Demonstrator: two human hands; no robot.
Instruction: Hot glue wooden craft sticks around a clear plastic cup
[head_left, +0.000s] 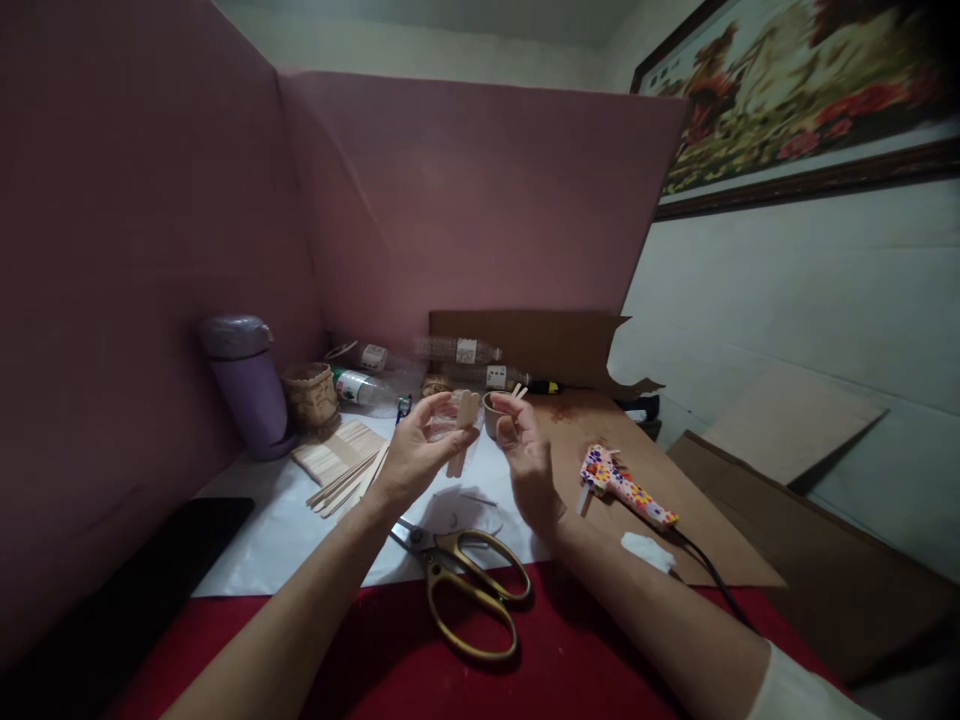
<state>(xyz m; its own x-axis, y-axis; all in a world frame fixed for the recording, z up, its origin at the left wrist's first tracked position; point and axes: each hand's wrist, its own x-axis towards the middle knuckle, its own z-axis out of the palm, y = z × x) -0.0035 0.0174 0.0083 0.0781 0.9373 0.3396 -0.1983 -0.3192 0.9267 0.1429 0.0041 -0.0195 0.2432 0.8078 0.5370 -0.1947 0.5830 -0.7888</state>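
Note:
My left hand point(426, 445) is closed on a few wooden craft sticks point(466, 415), held upright between thumb and fingers above the white sheet. To its right, my right hand point(531, 455) is raised with the fingers curved and a gap between thumb and forefinger; nothing shows in that gap. A small cup point(491, 412) stands just behind it, partly hidden. Two thin stick ends point(519, 392) show above the right fingers; whether they stand in the cup I cannot tell. Large scissors point(472, 590) with gold handles lie below both hands.
Flat craft sticks point(341, 460) lie at left, near a woven cup point(310, 397) and a purple tumbler point(247, 390). Plastic bottles point(364, 387) lie at the back. On cardboard point(705, 530) at right rest a flowered glue gun point(626, 488) with its cord and a white scrap point(646, 551).

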